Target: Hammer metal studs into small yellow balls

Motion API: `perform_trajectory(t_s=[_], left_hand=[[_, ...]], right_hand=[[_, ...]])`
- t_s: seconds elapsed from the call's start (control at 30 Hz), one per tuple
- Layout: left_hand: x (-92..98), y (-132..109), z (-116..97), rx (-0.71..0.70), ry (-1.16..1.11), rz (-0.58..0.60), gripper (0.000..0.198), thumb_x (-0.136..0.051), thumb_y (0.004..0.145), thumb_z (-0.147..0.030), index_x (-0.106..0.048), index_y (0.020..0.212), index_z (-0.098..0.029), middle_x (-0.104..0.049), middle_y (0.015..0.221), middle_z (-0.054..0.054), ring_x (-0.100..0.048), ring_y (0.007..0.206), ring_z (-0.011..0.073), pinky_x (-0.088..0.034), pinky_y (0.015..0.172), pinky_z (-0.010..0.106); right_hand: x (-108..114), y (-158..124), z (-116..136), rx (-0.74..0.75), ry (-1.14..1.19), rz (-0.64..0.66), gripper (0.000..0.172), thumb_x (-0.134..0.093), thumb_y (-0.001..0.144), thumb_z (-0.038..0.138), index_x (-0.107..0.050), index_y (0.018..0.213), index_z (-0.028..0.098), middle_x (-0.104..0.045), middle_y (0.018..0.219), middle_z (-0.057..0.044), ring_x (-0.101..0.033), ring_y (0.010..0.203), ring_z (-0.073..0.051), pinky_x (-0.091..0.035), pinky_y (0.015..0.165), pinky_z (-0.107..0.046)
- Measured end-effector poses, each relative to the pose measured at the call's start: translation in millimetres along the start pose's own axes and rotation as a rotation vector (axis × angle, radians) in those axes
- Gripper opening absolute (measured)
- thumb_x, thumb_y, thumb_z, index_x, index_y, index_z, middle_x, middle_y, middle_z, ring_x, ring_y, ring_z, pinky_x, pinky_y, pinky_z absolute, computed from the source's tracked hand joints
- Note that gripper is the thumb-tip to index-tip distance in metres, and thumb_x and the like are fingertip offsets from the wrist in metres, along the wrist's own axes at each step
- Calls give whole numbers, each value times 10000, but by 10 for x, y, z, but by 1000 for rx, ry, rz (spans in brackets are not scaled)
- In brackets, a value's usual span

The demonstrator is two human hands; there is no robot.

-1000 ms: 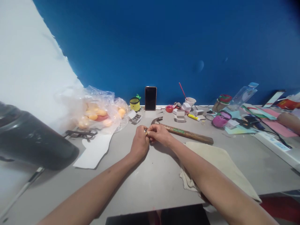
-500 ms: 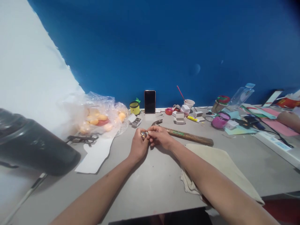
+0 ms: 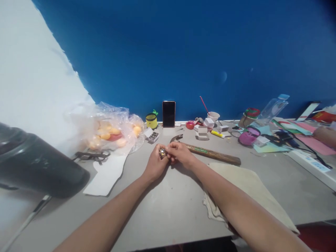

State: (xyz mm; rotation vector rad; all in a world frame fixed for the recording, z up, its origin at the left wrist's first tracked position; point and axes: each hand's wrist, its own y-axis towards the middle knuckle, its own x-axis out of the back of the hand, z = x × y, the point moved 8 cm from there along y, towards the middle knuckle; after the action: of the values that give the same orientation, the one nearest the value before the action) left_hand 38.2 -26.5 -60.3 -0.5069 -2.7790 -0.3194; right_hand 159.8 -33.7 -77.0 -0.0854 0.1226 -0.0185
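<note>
My left hand [image 3: 155, 164] and my right hand [image 3: 180, 154] meet over the middle of the grey table [image 3: 168, 210]. Both have their fingers pinched around a small shiny metal piece [image 3: 162, 153] held between them. What the piece is I cannot make out. Just behind my right hand lies a hammer [image 3: 207, 152] with a wooden handle, its head next to my fingers. A beige cloth [image 3: 249, 189] lies under my right forearm.
A phone [image 3: 168, 113] leans on the blue wall. A plastic bag of fruit [image 3: 112, 131], glasses [image 3: 90, 155], white paper [image 3: 106, 175] and a black object [image 3: 34, 164] sit left. Small boxes, cups, a bottle [image 3: 271, 108] and coloured papers crowd the right, beside another person's arm [image 3: 325, 134].
The small metal piece has turned into view between my fingers. My hands stayed in the same spot; the camera shifted slightly.
</note>
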Motion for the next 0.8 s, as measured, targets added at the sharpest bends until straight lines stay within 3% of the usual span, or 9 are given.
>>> perform_trajectory(t_s=[0.17,0.33,0.4,0.53,0.63,0.8], left_hand=[[-11,56,113,97,-268,35,362,-657,703,-223,-564,1053,-212,-657,866,-17,-550,643,122,-448,608,273],[-47,108,165,221,-604,72,233,-618,747,-299,-567,945,-187,-653,846,14,-514,544,93,-375,497,248],[-46,108,163,262,-654,83,209,-627,738,-268,-573,919,-178,-647,815,16,-483,512,81,-339,471,233],[-9,117,122,264,-789,80,185,-656,796,-285,-614,924,-158,-654,837,38,-547,582,97,-394,513,227],[15,148,135,275,-894,65,238,-656,817,-327,-645,964,-139,-633,821,40,-594,627,133,-457,547,252],[75,212,219,291,-873,34,307,-677,703,-155,-642,1007,-126,-673,849,57,-628,657,146,-469,567,238]], right_hand=[[364,51,157,128,-81,-195,408,-764,751,586,-586,749,219,-627,633,14,-500,495,-114,-406,476,-247],[609,-30,424,283,-773,-431,144,-663,876,317,-617,783,218,-676,781,-26,-585,724,-176,-418,688,-292],[583,-57,460,278,-1026,-437,74,-667,895,283,-665,891,210,-708,936,-68,-615,855,-207,-415,749,-306],[482,-78,456,233,-1323,-359,212,-678,939,331,-697,1093,186,-698,1144,-141,-616,1077,-279,-427,874,-348],[494,-68,405,133,-1432,-323,285,-671,950,350,-689,1166,166,-683,1196,-153,-603,1137,-298,-429,925,-368],[537,-40,324,43,-1498,-291,281,-640,968,362,-699,1154,161,-673,1206,-149,-600,1150,-295,-432,932,-368]])
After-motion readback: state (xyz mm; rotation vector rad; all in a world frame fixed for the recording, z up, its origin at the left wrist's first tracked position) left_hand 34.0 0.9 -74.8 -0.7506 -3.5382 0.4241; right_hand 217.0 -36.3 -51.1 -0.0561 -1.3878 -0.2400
